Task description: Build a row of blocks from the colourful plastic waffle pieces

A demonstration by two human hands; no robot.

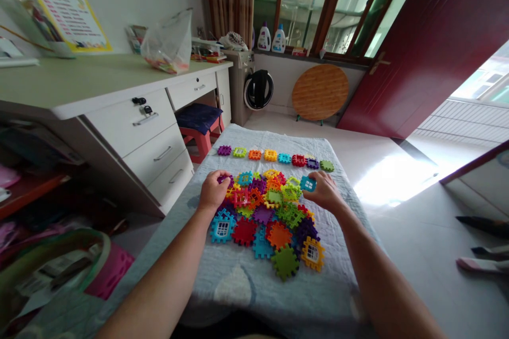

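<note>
A heap of colourful plastic interlocking tiles (270,217) lies on a pale blue cloth (238,280) over a small table. Beyond it, a row of single tiles (274,156) runs along the far edge. My left hand (212,190) rests at the heap's left side, fingers closed on a purple tile (223,178). My right hand (324,190) is at the heap's right side and pinches a blue window tile (308,184) between thumb and fingers.
A white desk with drawers (135,122) stands to the left, a plastic bag (169,45) on top and a red stool (201,127) under it. A washing machine (254,87), a round wooden board (320,92) and a dark red door (429,42) lie ahead.
</note>
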